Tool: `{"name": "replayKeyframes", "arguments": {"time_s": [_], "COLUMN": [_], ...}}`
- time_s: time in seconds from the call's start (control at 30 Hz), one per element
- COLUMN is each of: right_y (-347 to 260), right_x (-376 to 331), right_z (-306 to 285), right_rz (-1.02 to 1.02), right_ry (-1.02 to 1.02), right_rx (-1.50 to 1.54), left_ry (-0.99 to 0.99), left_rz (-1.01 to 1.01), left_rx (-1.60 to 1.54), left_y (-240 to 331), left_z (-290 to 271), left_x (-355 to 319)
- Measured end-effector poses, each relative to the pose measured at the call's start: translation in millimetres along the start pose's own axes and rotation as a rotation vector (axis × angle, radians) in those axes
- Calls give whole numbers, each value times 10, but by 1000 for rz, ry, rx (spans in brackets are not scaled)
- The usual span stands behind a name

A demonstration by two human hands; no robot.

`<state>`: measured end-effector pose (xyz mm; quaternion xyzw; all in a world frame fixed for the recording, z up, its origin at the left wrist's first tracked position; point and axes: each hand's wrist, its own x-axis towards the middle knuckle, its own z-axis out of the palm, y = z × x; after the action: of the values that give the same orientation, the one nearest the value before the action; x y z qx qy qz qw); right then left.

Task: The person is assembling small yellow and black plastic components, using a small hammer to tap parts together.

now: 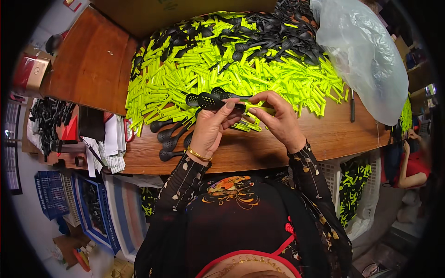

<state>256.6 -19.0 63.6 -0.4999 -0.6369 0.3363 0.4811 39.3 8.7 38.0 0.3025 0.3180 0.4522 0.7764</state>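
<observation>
Over the near side of the table, my left hand (210, 132) is closed on a black slotted spoon head (209, 101), its perforated bowl pointing left. With thumb and forefinger, my right hand (281, 121) pinches a lime-green handle (265, 110) at the right end of the spoon head. Whether the two parts are joined is hidden by my fingers. More black perforated spoon heads (169, 155) lie on the table left of my left hand, and others sit just beyond it. A large heap of lime-green handles (222, 69) spreads behind both hands.
More black spoon heads (282, 39) are piled at the back. A translucent plastic bag (366, 51) bulges at the right, near a thin black-handled tool (352, 109). Papers (113, 139) and red-handled scissors (130, 129) lie left. Crates (95, 204) flank me; another person (412, 162) sits far right.
</observation>
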Motion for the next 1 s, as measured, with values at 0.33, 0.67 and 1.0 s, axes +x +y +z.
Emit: {"name": "replayKeyframes", "arguments": {"time_s": [0.33,0.67,1.0], "right_y": [-38,28,88], "right_x": [-19,51,55], "right_z": [-37,21,66], "right_rz": [-21,233,9], "right_ry": [-27,-38,-84], "right_rx": [24,285,-53], "left_ry": [139,92,53], "left_rz": [125,105,326], "left_rx": [91,82,286], "left_y": [-23,56,-84], "left_z": [39,106,165], "left_x": [28,3,-9]}}
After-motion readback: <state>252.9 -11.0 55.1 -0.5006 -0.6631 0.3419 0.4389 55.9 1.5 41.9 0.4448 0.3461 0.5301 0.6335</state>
